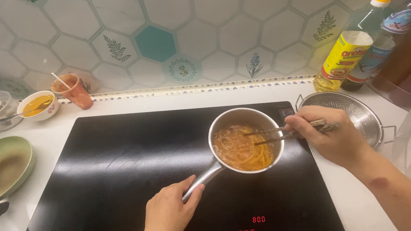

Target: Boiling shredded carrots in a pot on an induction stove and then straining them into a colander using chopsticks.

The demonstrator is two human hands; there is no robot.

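Both hands busy: left hand (167,213) is closed around the steel handle of a small round stainless saucepan (225,120), right hand (328,134) pinches a pair of dark wooden chopsticks (282,133) whose tips sit in the orange noodles (243,151) inside that pan. Saucepan stands on the right half of a black glass induction hob (123,163) with a red readout lit near its front edge. Just right of the hob, behind the right hand, a round metal strainer (362,113); far left on the white counter, a green frying pan (4,166), a small white bowl of yellow sauce (36,104) and an orange-stained plastic cup (73,90).
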